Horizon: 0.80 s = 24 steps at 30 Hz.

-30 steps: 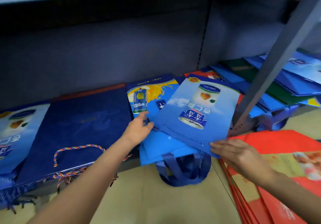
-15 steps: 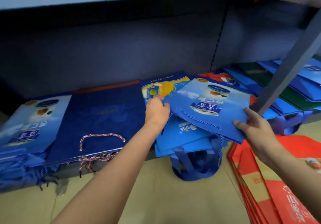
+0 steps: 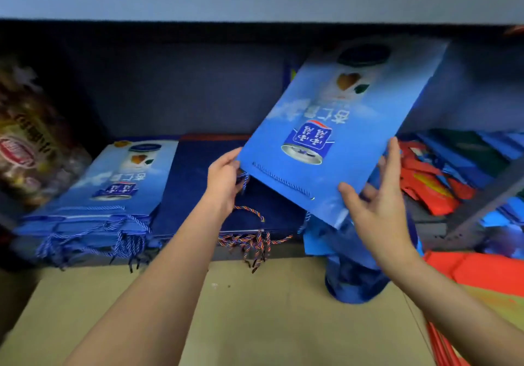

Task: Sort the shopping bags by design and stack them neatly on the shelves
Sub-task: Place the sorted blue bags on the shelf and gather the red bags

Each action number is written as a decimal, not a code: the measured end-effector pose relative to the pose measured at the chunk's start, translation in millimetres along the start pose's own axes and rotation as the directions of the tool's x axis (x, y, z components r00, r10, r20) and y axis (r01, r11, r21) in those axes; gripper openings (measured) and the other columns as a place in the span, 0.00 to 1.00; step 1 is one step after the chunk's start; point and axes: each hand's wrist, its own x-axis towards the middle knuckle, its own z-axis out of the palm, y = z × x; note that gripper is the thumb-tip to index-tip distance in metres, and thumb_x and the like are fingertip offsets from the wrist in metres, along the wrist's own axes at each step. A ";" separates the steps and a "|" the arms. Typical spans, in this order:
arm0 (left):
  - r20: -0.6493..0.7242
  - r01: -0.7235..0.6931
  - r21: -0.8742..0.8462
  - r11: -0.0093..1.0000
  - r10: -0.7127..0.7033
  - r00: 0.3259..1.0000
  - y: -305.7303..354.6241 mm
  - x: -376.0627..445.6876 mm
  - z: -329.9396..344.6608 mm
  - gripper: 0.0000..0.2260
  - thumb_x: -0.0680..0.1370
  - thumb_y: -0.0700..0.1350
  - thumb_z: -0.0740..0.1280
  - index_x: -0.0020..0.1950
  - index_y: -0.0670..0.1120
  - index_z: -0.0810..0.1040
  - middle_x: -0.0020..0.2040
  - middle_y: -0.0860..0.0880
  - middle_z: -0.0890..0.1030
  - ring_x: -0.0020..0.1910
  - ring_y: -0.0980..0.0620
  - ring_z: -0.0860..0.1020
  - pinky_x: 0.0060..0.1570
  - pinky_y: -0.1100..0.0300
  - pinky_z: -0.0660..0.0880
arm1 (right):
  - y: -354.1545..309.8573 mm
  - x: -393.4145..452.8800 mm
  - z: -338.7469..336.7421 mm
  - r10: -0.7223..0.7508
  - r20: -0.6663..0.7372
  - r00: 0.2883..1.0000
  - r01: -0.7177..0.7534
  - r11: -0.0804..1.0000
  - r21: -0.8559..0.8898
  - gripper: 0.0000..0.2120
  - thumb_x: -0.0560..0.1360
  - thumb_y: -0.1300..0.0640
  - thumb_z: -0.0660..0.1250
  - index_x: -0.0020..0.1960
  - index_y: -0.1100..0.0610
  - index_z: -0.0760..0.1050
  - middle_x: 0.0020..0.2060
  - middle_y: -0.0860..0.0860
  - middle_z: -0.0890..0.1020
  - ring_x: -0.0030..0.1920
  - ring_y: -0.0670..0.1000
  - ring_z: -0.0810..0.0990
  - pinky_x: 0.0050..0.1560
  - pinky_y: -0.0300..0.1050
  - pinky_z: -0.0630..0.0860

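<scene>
Far left of the left hand, on the shelf (image 3: 255, 253): a blurred bundle of brownish packets (image 3: 27, 150). Nearer, still left of that hand: a flat stack of light blue can-print bags (image 3: 113, 192), rope handles hanging over the shelf edge. Beneath and just beyond the left hand: a dark navy bag (image 3: 198, 167) lying flat, multicoloured cord handle (image 3: 252, 213) toward the front. Left hand (image 3: 224, 179) pinching the lower left corner of the raised can-print bag (image 3: 334, 127). Held tilted above the shelf between both hands (print upside down), long axis running up and away to the right, handle edge lowest and nearest. Right hand (image 3: 380, 206) clamped on the lower right edge, thumb on the face, fingers (image 3: 392, 161) spread up the side. Right of that hand: jumbled red, green and blue bags (image 3: 442, 175).
</scene>
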 end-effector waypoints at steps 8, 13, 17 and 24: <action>0.010 0.134 0.118 0.984 -0.136 0.991 -27.9 -6.8 -10.5 0.07 0.80 0.37 0.59 0.48 0.48 0.73 0.46 0.48 0.78 0.41 0.54 0.75 0.40 0.59 0.70 | 6.4 18.4 8.2 -0.021 0.029 0.999 0.030 0.928 -0.372 0.42 0.72 0.68 0.67 0.76 0.63 0.44 0.75 0.56 0.54 0.70 0.45 0.53 0.54 0.13 0.44; 0.119 0.132 0.072 0.989 -0.140 0.983 -25.1 -10.4 -3.4 0.07 0.80 0.37 0.59 0.48 0.46 0.74 0.46 0.45 0.79 0.42 0.50 0.77 0.38 0.58 0.72 | 23.2 20.2 -26.7 0.065 -0.004 0.998 -0.061 0.904 -0.423 0.32 0.76 0.63 0.64 0.75 0.62 0.53 0.67 0.59 0.71 0.65 0.57 0.70 0.57 0.37 0.63; 0.305 0.079 0.117 0.990 -0.111 0.946 -18.0 -11.8 2.0 0.09 0.81 0.37 0.57 0.52 0.46 0.75 0.47 0.46 0.80 0.41 0.51 0.74 0.37 0.60 0.65 | 36.9 24.1 -65.0 0.038 -0.022 0.999 -0.044 0.883 -0.467 0.25 0.74 0.62 0.54 0.70 0.62 0.64 0.50 0.60 0.81 0.46 0.61 0.77 0.40 0.45 0.61; 0.020 0.066 -0.084 0.994 -0.064 0.998 -11.8 -8.7 -19.9 0.11 0.82 0.37 0.55 0.46 0.49 0.72 0.46 0.49 0.78 0.41 0.53 0.76 0.40 0.61 0.70 | 78.5 17.8 -86.4 0.154 0.003 0.988 -0.122 0.790 -0.601 0.21 0.74 0.65 0.64 0.66 0.62 0.67 0.54 0.57 0.80 0.53 0.61 0.74 0.50 0.46 0.66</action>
